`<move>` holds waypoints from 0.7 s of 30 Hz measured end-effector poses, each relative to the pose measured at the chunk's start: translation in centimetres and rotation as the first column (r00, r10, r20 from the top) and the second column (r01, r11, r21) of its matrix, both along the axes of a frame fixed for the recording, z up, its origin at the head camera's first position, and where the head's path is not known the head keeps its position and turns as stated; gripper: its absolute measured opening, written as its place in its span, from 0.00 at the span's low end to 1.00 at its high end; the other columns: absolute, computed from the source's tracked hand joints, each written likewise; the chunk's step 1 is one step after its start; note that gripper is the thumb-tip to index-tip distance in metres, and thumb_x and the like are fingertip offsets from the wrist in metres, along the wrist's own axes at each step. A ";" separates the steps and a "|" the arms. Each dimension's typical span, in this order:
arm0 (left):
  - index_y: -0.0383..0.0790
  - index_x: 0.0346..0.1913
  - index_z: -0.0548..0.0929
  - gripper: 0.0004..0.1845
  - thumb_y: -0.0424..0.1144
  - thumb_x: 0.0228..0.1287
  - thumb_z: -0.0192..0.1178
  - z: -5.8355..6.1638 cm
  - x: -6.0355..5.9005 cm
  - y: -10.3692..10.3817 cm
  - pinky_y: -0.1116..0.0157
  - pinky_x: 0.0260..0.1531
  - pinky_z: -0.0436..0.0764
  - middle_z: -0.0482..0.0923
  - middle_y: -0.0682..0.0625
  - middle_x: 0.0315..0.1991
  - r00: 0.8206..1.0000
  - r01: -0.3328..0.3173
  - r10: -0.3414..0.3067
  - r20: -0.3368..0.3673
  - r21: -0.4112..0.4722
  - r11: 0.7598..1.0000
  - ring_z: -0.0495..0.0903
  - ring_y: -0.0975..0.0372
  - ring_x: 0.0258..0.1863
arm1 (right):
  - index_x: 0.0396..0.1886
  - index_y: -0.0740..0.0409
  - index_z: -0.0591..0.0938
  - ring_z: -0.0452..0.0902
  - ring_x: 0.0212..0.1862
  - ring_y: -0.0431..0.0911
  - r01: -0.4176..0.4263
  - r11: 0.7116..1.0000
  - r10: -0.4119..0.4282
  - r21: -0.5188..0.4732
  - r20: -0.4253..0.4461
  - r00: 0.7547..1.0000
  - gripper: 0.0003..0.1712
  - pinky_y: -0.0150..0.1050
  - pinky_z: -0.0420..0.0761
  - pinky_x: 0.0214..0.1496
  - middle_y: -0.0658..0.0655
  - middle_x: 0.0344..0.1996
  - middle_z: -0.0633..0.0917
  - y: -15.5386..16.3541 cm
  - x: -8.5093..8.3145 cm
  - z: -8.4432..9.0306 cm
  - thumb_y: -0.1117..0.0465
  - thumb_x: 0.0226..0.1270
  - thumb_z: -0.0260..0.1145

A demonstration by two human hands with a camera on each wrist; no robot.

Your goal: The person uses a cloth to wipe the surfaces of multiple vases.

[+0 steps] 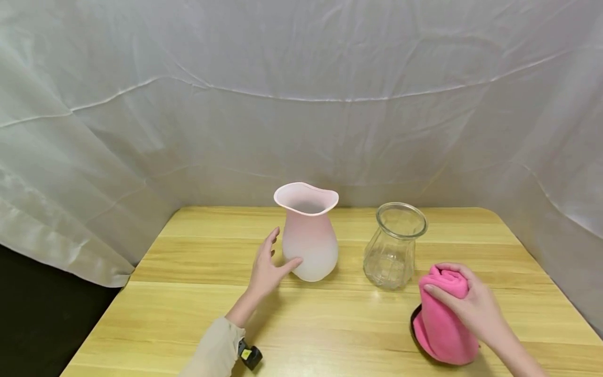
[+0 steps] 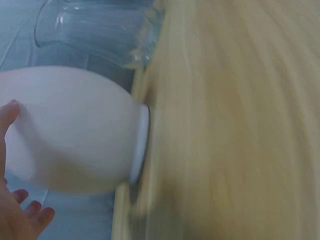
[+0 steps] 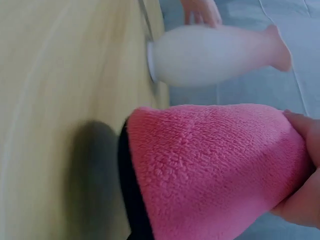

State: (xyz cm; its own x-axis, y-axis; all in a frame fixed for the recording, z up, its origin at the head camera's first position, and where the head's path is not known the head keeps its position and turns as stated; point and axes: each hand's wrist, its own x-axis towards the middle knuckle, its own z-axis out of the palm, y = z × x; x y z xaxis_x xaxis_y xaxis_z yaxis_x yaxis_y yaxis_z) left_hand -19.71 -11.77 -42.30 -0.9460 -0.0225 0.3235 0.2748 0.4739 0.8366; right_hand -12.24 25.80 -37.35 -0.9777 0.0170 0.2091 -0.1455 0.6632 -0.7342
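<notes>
A vase with a wavy rim, pink above and frosted white below, stands upright on the table. At its left side is my left hand, its fingers spread apart and its thumb in front of the vase's body. Whether the thumb touches the vase cannot be told. My right hand grips the top of a rolled pink towel with a dark edge. In the right wrist view the towel hangs a little off the tabletop, its shadow beside it. The palm is hidden behind the cloth.
A clear glass vase stands between the pink vase and the towel. The wooden table has a grey-white curtain behind it and at its sides. A small black device sits at my left wrist.
</notes>
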 end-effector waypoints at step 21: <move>0.39 0.67 0.59 0.44 0.53 0.50 0.66 -0.9 3.9 -4.6 0.36 0.57 0.55 0.55 0.40 0.67 0.988 0.083 -0.041 0.149 -0.285 0.955 0.50 0.43 0.65 | 0.43 0.71 0.74 0.76 0.36 0.56 -0.066 0.943 0.040 0.325 0.085 0.996 0.34 0.44 0.74 0.33 0.64 0.32 0.81 4.2 -4.6 -3.8 0.46 0.47 0.71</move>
